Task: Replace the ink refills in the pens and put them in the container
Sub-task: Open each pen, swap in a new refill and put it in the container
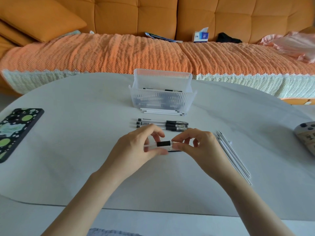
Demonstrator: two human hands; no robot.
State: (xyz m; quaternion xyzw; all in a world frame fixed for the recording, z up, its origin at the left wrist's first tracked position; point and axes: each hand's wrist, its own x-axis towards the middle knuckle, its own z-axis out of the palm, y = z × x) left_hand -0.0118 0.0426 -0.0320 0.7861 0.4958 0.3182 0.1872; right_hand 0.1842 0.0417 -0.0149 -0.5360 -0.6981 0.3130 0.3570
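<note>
A clear pen with a black rubber grip point(163, 144) lies level between both hands just above the table. My left hand point(136, 150) pinches its barrel and my right hand point(196, 147) pinches its tip end. A black cap point(174, 151) lies under the pen on the table. Three more pens point(163, 124) lie in a row just beyond my hands. Several white refills point(163, 111) rest against the front of the clear ribbed container point(162, 99), which holds a few pens. Another bunch of white refills point(233, 155) lies to the right.
A phone in a black and green case point(15, 132) lies at the table's left edge. A patterned object point(306, 135) sits at the right edge. Behind the table is an orange sofa with a tissue box point(201, 36) and papers point(160, 36).
</note>
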